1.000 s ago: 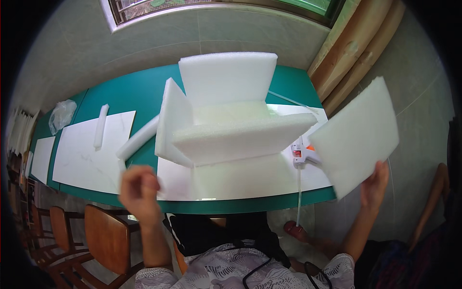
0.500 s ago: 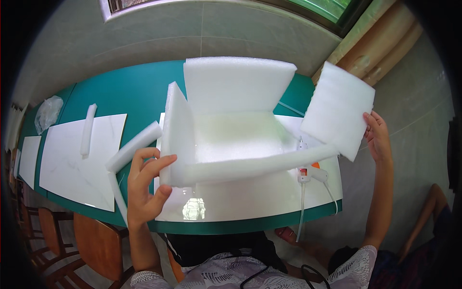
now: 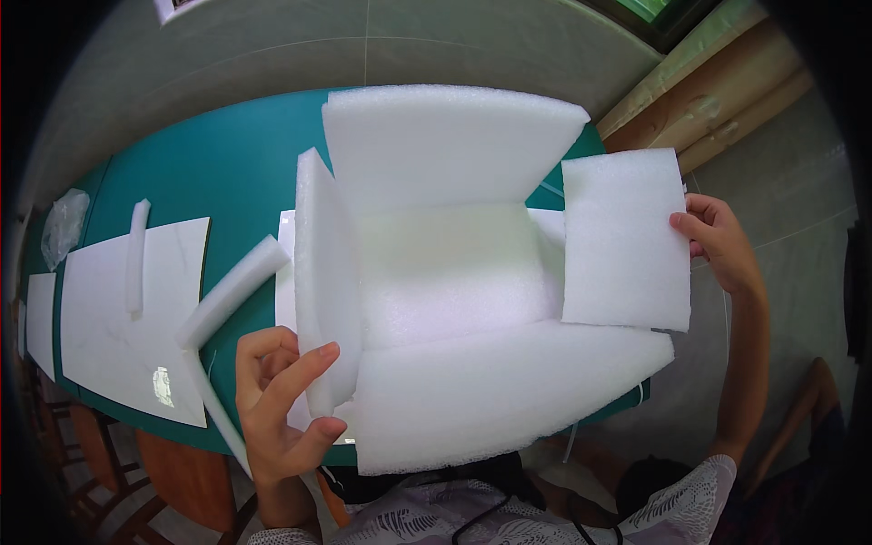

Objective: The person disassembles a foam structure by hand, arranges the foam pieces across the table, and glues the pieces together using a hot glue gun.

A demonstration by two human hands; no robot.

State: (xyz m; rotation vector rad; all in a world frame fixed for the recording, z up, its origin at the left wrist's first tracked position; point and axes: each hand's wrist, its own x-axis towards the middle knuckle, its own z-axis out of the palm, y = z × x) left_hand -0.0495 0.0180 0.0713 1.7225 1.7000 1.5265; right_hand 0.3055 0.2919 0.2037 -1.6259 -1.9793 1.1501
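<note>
A white foam box stands in front of me with a foam base (image 3: 445,263), a tall back panel (image 3: 445,145), a left side panel (image 3: 318,263) and a front panel (image 3: 500,391). The front panel leans outward toward me, over the table's near edge. My left hand (image 3: 277,400) is closed on the near end of the left side panel, forefinger and thumb at its edge. Off to the right, my right hand (image 3: 722,241) pinches the right edge of a separate rectangular foam sheet (image 3: 627,241), held upright at the box's right side.
Left of the box lie an angled foam strip (image 3: 232,291), a white board (image 3: 100,318) bearing a short foam strip (image 3: 137,259), and a crumpled clear plastic bag (image 3: 65,227) on the green table (image 3: 245,145). Wooden chairs (image 3: 182,472) stand below left. Another person's arm (image 3: 799,418) shows at right.
The front panel has tipped outward toward me, now covering the glue guns. My right hand has turned the foam sheet straighter and brought it closer to the box. My left hand keeps its hold.
</note>
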